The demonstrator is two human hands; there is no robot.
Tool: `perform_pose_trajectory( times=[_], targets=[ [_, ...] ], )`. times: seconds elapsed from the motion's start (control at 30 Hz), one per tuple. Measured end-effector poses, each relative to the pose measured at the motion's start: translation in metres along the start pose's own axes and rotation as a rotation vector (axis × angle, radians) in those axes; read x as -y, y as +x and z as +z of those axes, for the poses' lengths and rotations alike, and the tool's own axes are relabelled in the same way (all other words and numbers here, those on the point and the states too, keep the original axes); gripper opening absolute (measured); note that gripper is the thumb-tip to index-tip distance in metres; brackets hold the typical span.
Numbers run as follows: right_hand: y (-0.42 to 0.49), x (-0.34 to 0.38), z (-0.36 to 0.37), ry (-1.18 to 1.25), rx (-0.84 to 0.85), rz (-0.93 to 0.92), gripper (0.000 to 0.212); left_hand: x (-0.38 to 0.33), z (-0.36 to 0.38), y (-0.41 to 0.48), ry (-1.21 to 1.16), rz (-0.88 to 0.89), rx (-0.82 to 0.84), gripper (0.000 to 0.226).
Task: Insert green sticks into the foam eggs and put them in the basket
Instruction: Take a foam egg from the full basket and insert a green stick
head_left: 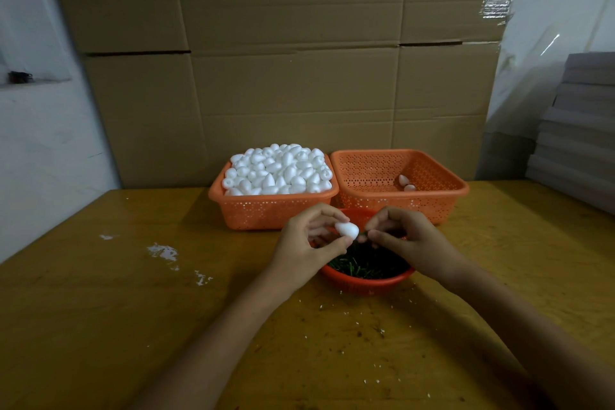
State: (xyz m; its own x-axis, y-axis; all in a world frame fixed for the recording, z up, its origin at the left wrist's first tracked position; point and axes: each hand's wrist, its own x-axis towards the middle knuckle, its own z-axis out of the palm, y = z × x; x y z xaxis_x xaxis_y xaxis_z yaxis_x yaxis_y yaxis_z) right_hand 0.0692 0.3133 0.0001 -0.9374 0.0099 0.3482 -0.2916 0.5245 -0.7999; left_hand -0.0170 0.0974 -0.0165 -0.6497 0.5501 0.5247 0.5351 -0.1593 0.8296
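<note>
Pinching a white foam egg in your left hand, your right hand grips a green stick at its tip, above the red bowl of sticks; beyond on the worktop, a full basket and a near-empty basket.

white foam egg | green sticks | orange perforated baskets | red bowl | yellow-brown table
</note>
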Motion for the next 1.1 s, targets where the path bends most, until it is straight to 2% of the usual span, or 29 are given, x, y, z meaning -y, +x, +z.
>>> perform_pose_trajectory(
  times=[0.5, 1.1],
  targets=[
    [-0.0021, 0.0037, 0.0013, 0.249, -0.048, -0.017, 0.020, 0.0022, -0.0002, 0.0018, -0.026, -0.047, -0.045, 0.023],
    [-0.0029, 0.0030, 0.0015, 0.201, 0.005, -0.025, 0.021, 0.0023, 0.0017, 0.0024, -0.021, -0.064, -0.038, 0.026]
  ],
)
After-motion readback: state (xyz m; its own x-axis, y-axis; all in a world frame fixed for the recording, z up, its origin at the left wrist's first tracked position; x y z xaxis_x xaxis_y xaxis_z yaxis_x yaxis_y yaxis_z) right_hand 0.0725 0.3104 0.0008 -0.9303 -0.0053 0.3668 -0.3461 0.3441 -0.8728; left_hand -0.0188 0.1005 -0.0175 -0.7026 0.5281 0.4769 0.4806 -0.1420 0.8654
